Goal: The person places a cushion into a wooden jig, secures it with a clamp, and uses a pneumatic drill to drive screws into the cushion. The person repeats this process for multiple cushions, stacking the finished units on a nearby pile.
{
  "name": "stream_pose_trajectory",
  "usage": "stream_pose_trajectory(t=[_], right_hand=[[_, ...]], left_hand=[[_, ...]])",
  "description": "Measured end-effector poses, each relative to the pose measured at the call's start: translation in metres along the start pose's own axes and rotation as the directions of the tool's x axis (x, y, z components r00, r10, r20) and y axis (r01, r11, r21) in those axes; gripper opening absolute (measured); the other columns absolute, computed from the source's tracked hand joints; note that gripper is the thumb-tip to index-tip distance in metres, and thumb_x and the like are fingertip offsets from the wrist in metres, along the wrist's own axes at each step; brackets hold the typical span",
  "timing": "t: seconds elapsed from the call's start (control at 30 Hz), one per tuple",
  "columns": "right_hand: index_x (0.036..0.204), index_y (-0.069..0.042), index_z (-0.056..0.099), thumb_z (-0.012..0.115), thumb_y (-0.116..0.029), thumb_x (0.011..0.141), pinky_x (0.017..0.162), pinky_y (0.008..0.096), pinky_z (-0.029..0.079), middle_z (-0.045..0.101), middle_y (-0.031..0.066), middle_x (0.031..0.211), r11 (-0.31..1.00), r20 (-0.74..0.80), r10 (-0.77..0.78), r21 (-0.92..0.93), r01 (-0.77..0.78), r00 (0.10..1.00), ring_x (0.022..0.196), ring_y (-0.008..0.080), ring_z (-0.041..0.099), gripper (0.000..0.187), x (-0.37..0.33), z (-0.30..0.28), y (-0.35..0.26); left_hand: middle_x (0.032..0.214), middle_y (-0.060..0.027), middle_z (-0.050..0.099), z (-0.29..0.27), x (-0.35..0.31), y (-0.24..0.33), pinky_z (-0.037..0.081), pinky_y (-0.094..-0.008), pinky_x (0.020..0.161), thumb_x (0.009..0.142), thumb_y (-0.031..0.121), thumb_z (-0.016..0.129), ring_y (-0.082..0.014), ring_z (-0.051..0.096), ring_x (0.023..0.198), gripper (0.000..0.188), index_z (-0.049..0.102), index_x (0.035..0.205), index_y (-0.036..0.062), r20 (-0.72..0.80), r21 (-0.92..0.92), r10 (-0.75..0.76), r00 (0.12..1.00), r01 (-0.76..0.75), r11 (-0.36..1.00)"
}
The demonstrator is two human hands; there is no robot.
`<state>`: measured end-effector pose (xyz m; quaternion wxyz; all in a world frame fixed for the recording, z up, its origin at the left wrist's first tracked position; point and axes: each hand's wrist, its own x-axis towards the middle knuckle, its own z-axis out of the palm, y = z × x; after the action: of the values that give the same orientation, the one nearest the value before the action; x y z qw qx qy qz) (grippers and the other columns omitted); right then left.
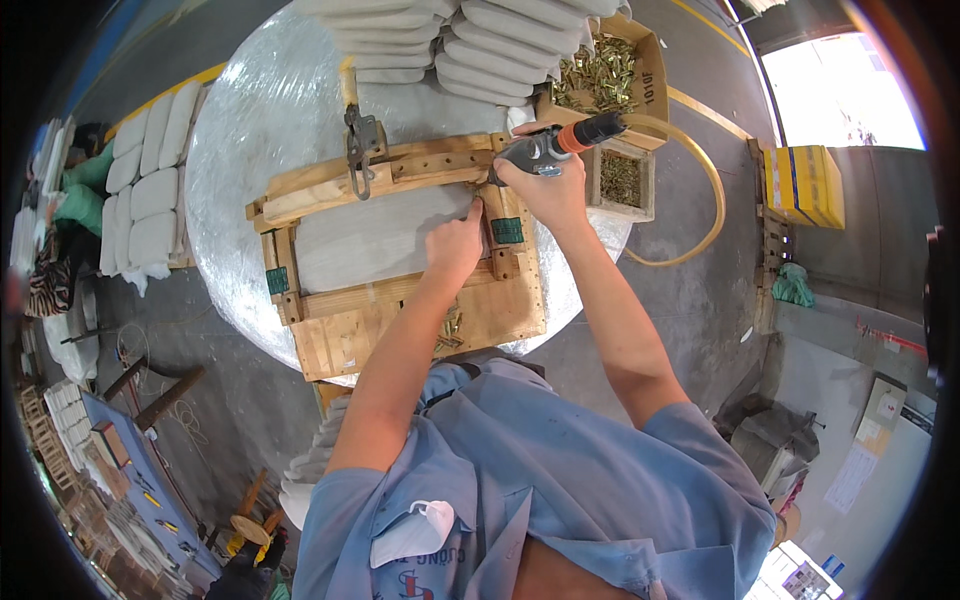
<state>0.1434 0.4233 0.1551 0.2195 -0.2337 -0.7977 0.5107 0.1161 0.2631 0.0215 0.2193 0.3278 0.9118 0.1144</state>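
Note:
My right hand [552, 190] is closed around a dark grey air tool [530, 152] with an orange collar. A yellow hose [716, 180] loops from its black rear end. The tool's front end meets the upper right corner of a wooden frame [345, 190]; its tip is hidden. My left hand [455, 242] has its index finger stretched to the frame's inner right edge, just below the tool, with the other fingers curled. A pale grey panel [360, 245] fills the frame's middle. A metal clamp [360, 150] grips the far rail. Several small brass-coloured metal pieces [449, 328] lie on the near board.
A round, film-wrapped table [235, 210] supports the frame. Stacked grey cushions [500, 45] stand at its far side. Beside them are a cardboard box [650, 75] and a wooden box [645, 195] of small metal pieces. More cushions [150, 190] are stacked at left; a yellow carton [815, 190] stands right.

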Motion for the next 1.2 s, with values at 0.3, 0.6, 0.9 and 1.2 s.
stream_pose_trajectory(t=[0.3,0.6,0.9,1.2], right_hand=[[0.116,-0.009,0.074,0.09,-0.015,0.077,0.091,0.0328,0.059,0.079,0.0024,0.102,0.996,0.064,-0.004,-0.085,0.009,0.998,0.097,0.0125,0.075,0.042,-0.015,0.013,-0.011],[0.113,-0.012,0.074,0.09,-0.02,0.077,0.097,0.0351,0.054,0.077,0.0017,0.113,0.996,-0.082,-0.087,-0.019,0.085,0.993,0.109,0.0161,0.071,0.04,-0.028,-0.003,0.023],[0.118,-0.008,0.07,0.091,-0.01,0.084,0.094,0.0328,0.057,0.075,0.0032,0.116,0.932,-0.24,0.11,0.362,-0.016,0.965,0.11,0.0149,0.069,0.041,-0.13,-0.02,0.025],[0.125,-0.002,0.065,0.09,-0.001,0.084,0.091,0.034,0.063,0.075,0.0093,0.119,0.72,-0.073,0.198,0.688,-0.095,0.977,0.112,0.018,0.073,0.048,-0.221,-0.049,-0.019]], left_hand=[[0.086,-0.0178,0.079,0.002,-0.002,-0.006,0.062,-0.0527,0.069,0.104,0.02,0.054,-0.038,0.078,0.079,0.055,0.052,0.159,0.0219,-0.022,0.004,-0.004,1.0,0.004,1.0],[0.108,-0.0235,0.079,0.018,-0.011,-0.025,0.057,-0.0601,0.082,0.105,0.031,0.058,-0.0485,0.074,0.091,0.043,0.068,0.145,0.0153,-0.319,-0.416,0.036,0.947,-0.175,0.892],[0.148,-0.0184,0.06,0.026,-0.084,-0.078,0.048,-0.0448,0.122,0.111,0.018,0.057,-0.0311,0.06,0.136,0.052,0.045,0.157,-0.0023,0.273,-0.855,-0.155,0.949,0.166,-0.491],[0.144,-0.0146,0.062,-0.011,-0.15,-0.033,0.053,-0.041,0.113,0.115,0.027,0.051,-0.0276,0.062,0.131,0.047,0.05,0.155,0.0033,0.224,-0.844,-0.124,0.967,0.129,-0.521]])
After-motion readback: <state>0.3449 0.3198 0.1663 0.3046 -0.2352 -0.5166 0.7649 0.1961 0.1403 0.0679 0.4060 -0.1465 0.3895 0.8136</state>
